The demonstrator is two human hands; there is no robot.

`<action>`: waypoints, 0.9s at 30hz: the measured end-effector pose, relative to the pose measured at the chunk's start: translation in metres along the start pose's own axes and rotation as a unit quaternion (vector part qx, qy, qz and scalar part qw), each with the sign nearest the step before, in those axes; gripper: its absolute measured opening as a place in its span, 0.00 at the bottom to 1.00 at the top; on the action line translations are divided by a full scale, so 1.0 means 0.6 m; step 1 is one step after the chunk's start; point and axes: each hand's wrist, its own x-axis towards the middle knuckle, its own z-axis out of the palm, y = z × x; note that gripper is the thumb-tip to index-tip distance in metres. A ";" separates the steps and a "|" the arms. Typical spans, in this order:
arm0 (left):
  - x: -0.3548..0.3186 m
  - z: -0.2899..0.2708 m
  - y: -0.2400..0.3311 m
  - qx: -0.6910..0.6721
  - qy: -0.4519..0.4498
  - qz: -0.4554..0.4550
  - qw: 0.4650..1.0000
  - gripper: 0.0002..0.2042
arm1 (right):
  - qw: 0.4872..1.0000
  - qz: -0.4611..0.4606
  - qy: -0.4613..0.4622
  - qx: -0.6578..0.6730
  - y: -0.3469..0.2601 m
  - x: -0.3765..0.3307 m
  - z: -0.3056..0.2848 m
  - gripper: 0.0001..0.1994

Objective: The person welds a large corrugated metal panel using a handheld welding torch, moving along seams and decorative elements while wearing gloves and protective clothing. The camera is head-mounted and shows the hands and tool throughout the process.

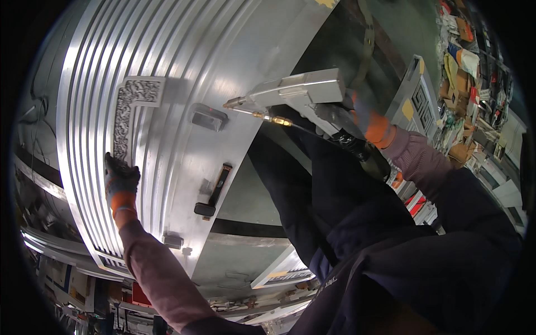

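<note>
A silver metal panel [190, 148] with long raised ribs fills the left side of the view. On its ribs lies an L-shaped ornamental metal piece [127, 106] with a swirling relief. My left hand [121, 177], in a dark glove with an orange cuff, grips the near end of this piece, thumb and fingers at its two sides. In my right hand [357, 118], likewise gloved, is a grey handheld welding gun [296, 89]. Its copper-coloured nozzle and brass wire guide point left, over the panel's flat right part. The gun partly hides my right fingers.
A small grey box [209, 117] sits on the panel below the nozzle. A slim black-and-orange tool [215, 192] and another small block [173, 240] lie nearer me. Framed metal pieces with key patterns stand at right [417, 103] and lower middle [285, 271]. Cluttered shelving [463, 84] runs along the far right.
</note>
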 end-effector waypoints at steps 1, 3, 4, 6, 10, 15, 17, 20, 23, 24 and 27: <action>0.022 0.007 -0.010 0.002 0.022 0.018 1.000 0.45 | 0.997 -0.007 -0.022 0.070 0.009 0.010 0.000 0.23; 0.061 0.034 -0.040 -0.015 0.048 0.039 0.998 0.46 | 0.998 0.000 -0.039 0.058 0.017 0.032 0.009 0.24; 0.071 0.039 -0.022 -0.032 0.027 0.017 0.999 0.47 | 0.999 0.009 -0.030 -0.020 0.011 0.042 0.015 0.26; 0.096 0.057 -0.030 -0.033 0.041 0.024 0.998 0.48 | 0.986 -0.027 -0.030 -0.160 0.012 0.056 0.025 0.25; 0.112 0.070 -0.028 0.013 0.096 0.036 0.995 0.49 | 0.968 -0.092 -0.011 -0.234 -0.012 0.059 0.061 0.19; 0.092 0.055 0.000 0.152 0.122 -0.005 0.981 0.50 | 0.941 -0.130 -0.081 -0.303 -0.005 0.072 0.050 0.20; 0.070 0.044 0.038 0.223 0.135 -0.034 0.965 0.51 | 0.908 -0.089 -0.122 -0.391 -0.023 0.068 0.056 0.22; 0.024 0.050 0.079 0.140 0.218 0.064 0.964 0.37 | 0.896 -0.040 -0.148 -0.417 -0.029 0.070 0.048 0.24; -0.032 0.078 0.155 -0.018 0.181 0.165 0.969 0.23 | 0.915 0.002 -0.132 -0.381 -0.027 0.076 0.042 0.24; -0.054 0.099 0.191 -0.049 0.165 0.149 0.974 0.22 | 0.918 -0.020 -0.111 -0.381 -0.027 0.076 0.042 0.23; -0.118 0.150 0.255 -0.061 0.135 0.158 0.976 0.20 | 0.907 -0.157 -0.040 -0.388 -0.017 0.073 0.050 0.19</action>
